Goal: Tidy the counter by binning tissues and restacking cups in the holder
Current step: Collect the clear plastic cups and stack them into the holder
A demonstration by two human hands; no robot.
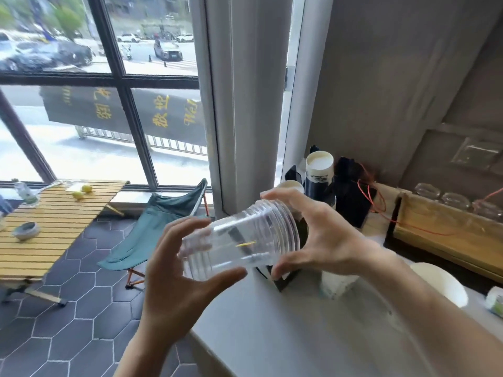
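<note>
in the head view, a stack of clear plastic cups [239,240] is held on its side in mid frame, above the near edge of the grey counter [285,336], with its rims turned to the upper right. the narrow end is cupped by the left hand [179,268], whose fingers are curled round it with the thumb beneath. the wide end is gripped by the right hand [324,240], fingers over the top rim and thumb under it. just behind the cups, a black cup holder [348,197] is seen on the counter, with a stack of paper cups [319,172] standing upright in it. a white paper cup [438,281] is seen at the right of the frame. a wooden tray [446,235] of glass jars is set in the upper right. a green folding chair [155,227] is seen on the tiled floor at the left.
</note>
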